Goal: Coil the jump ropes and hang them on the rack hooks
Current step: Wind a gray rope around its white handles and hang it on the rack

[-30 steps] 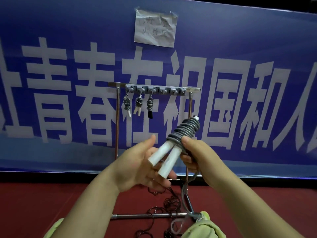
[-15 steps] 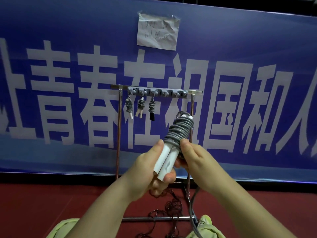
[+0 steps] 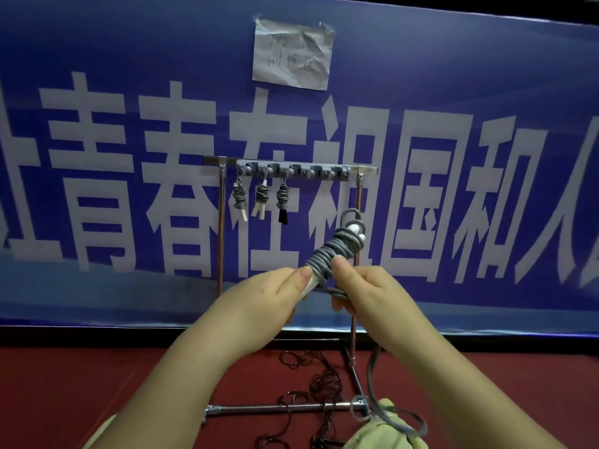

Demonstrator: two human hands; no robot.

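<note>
A grey jump rope is wound tightly round its two white handles, with a loop sticking up at the top. My left hand grips the white handle ends from the left. My right hand pinches the lower coils from the right, and a loose grey length trails from it down to the floor. Behind stands a metal rack with a grey hook strip. Three coiled ropes hang on its left hooks: a grey one, a second grey one and a black-handled one.
A dark thin rope lies tangled on the red floor by the rack's base bar. A blue banner with white characters fills the wall behind, with a paper note taped above. Pale green shoes show at the bottom edge.
My left hand went from open beside the handles to gripping them. The bundle has shifted slightly, and a rope loop now stands up at its top.
</note>
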